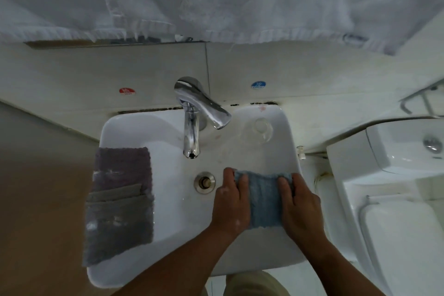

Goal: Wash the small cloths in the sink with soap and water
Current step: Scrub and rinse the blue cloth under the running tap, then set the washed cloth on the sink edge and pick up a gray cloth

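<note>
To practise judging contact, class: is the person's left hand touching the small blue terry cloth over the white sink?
Touching. The head view shows the left hand gripping the small blue terry cloth by its left edge, no gap.

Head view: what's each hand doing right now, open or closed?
Left hand: grips the left edge of the blue cloth.
Right hand: grips its right edge.
</note>
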`<state>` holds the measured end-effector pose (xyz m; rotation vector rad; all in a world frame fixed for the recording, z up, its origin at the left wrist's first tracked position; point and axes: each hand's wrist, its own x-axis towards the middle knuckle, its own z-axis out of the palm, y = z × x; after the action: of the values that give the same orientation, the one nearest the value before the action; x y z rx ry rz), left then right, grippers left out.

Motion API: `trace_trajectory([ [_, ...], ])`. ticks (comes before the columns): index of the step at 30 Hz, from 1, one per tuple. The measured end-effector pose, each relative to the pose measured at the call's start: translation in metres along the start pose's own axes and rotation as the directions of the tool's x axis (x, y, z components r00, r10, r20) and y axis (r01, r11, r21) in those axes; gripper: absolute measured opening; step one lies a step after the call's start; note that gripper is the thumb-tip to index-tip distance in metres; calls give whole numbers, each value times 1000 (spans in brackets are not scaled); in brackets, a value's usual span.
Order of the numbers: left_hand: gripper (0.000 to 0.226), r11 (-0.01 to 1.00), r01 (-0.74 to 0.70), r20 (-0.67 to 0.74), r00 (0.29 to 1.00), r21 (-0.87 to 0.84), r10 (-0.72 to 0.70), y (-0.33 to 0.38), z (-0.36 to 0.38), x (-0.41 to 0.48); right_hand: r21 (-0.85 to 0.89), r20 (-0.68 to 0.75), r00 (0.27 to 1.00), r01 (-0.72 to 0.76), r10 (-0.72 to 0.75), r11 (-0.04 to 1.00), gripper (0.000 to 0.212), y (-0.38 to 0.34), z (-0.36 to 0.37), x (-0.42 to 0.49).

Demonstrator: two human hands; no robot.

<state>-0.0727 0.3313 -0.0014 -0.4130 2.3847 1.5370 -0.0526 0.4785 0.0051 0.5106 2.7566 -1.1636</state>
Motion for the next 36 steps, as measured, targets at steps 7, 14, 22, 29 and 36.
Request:
trace_trajectory([
  [7, 20, 1000, -23, 17, 1000, -3, 23, 33, 59, 19, 3, -70, 997, -23, 23, 1000, 28, 41, -42, 55],
  [14, 18, 998, 62, -7, 998, -7, -62, 28, 92, 37, 123, 39, 988, -150, 146, 981, 31, 71, -37, 84],
  [22, 15, 981, 186, 1, 982, 49, -187, 16, 120, 41, 273, 161, 953, -294, 257, 916, 39, 91, -6, 86],
  [29, 44, 925, 319, -16, 946, 206, -322, 17, 127, 37, 51, 82, 969, -238, 233, 970, 49, 92, -6, 87],
  [36, 53, 917, 287, -3, 955, 276, -297, 11, 95, 34, -149, 6, 984, -178, 180, 973, 38, 87, -20, 86],
])
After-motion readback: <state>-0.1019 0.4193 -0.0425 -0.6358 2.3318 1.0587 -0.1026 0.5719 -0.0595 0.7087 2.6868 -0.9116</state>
